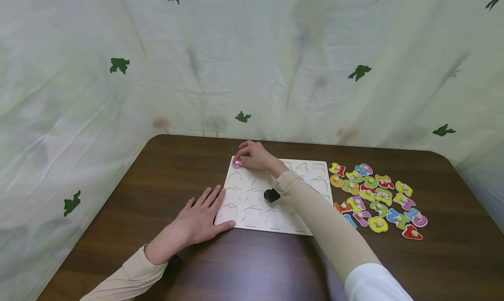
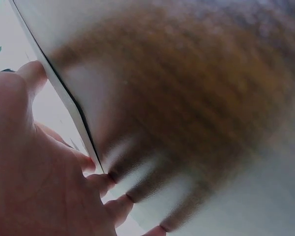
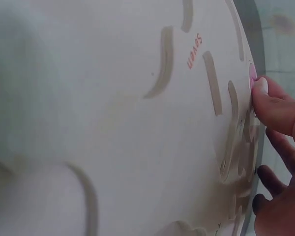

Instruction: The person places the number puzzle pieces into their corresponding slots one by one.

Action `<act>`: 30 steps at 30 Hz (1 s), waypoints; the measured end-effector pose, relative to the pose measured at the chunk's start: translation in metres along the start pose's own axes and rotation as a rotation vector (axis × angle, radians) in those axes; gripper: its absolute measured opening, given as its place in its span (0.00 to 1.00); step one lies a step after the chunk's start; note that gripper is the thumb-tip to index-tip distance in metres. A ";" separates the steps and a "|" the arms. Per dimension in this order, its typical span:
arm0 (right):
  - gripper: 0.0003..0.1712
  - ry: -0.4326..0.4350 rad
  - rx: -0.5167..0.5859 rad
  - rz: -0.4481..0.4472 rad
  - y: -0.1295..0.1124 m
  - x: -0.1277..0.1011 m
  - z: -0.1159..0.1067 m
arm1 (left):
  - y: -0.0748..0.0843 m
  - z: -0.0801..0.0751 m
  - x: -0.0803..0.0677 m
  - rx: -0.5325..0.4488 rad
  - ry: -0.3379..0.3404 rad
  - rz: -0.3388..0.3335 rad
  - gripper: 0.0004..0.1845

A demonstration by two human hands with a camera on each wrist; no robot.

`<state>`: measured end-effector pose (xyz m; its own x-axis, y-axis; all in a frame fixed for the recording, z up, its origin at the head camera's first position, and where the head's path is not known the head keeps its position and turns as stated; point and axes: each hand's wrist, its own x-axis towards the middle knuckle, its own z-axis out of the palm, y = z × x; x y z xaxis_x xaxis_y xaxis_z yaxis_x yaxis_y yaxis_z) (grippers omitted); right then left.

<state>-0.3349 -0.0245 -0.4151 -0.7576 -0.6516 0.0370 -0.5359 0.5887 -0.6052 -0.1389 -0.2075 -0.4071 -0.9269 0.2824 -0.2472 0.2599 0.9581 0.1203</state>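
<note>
Only the head view shows the right hand (image 1: 257, 157) pinching a pink piece (image 1: 237, 164) at the board's (image 1: 252, 215) far-left corner (wrist views blur); left hand (image 1: 198, 218) lies flat, fingers straight, at its near-left edge.

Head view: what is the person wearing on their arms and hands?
Both hands, left and right, are bare. Each forearm has a snug beige sleeve; a white sleeve covers the right upper arm. A small black device sits at the right wrist.

A leaf-printed sheet (image 1: 275, 64) hangs behind the dark wooden table (image 1: 453, 257).
</note>
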 end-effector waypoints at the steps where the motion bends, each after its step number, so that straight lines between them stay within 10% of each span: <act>1: 0.09 -0.002 0.002 0.006 0.000 0.000 -0.001 | 0.000 0.000 0.000 -0.001 -0.001 0.000 0.52; 30: 0.14 0.020 0.163 -0.135 0.012 -0.059 -0.075 | -0.003 0.007 0.002 -0.025 0.026 0.009 0.54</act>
<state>-0.3248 0.0567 -0.3650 -0.6907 -0.7093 0.1412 -0.5673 0.4103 -0.7140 -0.1400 -0.2095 -0.4147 -0.9312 0.2897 -0.2211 0.2619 0.9539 0.1468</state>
